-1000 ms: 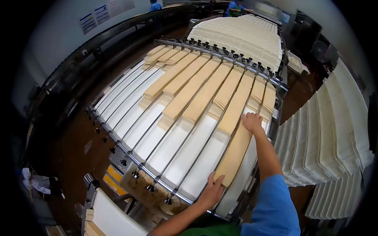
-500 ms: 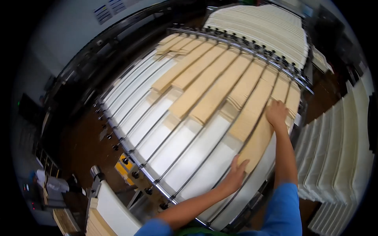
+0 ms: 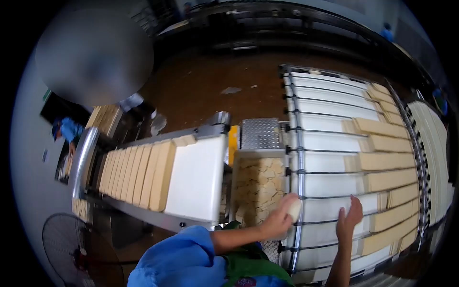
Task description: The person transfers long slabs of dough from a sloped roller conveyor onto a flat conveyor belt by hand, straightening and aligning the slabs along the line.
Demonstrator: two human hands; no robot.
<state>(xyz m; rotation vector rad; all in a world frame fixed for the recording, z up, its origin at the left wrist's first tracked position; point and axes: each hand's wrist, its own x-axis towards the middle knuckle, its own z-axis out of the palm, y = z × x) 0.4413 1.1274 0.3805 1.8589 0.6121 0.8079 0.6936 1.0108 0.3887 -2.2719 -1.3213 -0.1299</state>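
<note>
Treat the pale piece [image 3: 296, 210], seemingly clamped in the left hand [image 3: 278, 222] beside the metal rail [image 3: 300, 167], as probably light, stiff and brittle, grasping lightly by opposite edges without bending and supporting if needed with the right hand [image 3: 350, 218], spread wide above the white conveyor [image 3: 325, 163].

Matt stacks [image 3: 388, 161], glossy metal rail [image 3: 300, 162]
</note>
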